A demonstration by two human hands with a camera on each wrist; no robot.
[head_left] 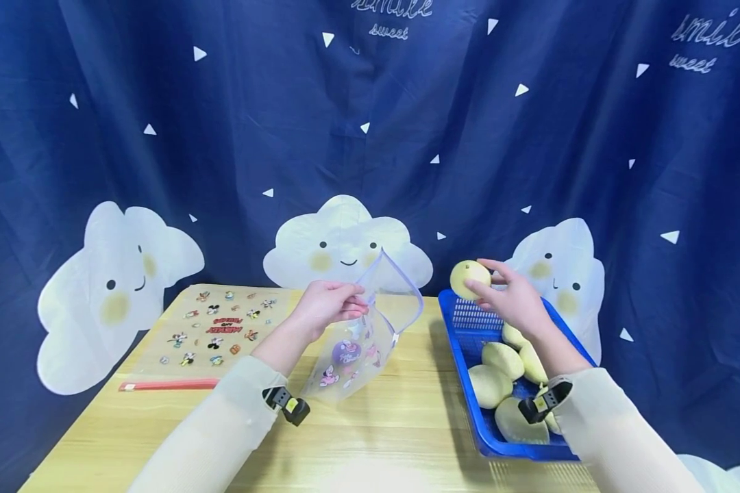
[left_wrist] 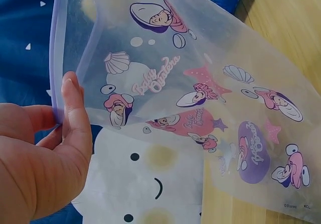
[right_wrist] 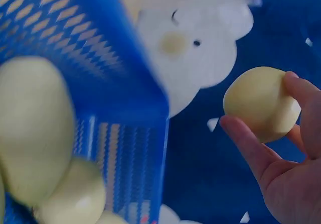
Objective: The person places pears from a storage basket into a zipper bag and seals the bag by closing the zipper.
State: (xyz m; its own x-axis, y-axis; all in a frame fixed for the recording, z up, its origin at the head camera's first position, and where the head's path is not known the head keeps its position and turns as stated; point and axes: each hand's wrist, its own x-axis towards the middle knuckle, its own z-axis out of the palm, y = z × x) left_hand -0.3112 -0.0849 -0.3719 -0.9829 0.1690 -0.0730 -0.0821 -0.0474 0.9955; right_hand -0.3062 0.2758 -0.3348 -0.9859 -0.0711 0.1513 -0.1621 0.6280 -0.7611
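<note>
In the head view my left hand (head_left: pixel 329 308) pinches the purple-edged rim of a clear printed zip bag (head_left: pixel 351 363). The bag hangs with its mouth spread apart, and pink and purple cartoon prints cover its side in the left wrist view. My right hand (head_left: pixel 512 298) grips a pale yellow mango (head_left: pixel 470 279) between thumb and fingers, above the far end of a blue plastic basket (head_left: pixel 477 431). Fingertips wrap the mango's sides in the right wrist view. Several more mangoes (head_left: pixel 489 387) lie in the basket beneath the right forearm.
A second clear zip bag (head_left: pixel 179 356) with cartoon prints and a red slider strip lies flat on the left of the wooden table (head_left: pixel 370 438). Behind the table hangs a dark blue curtain (head_left: pixel 321 137) with smiling clouds.
</note>
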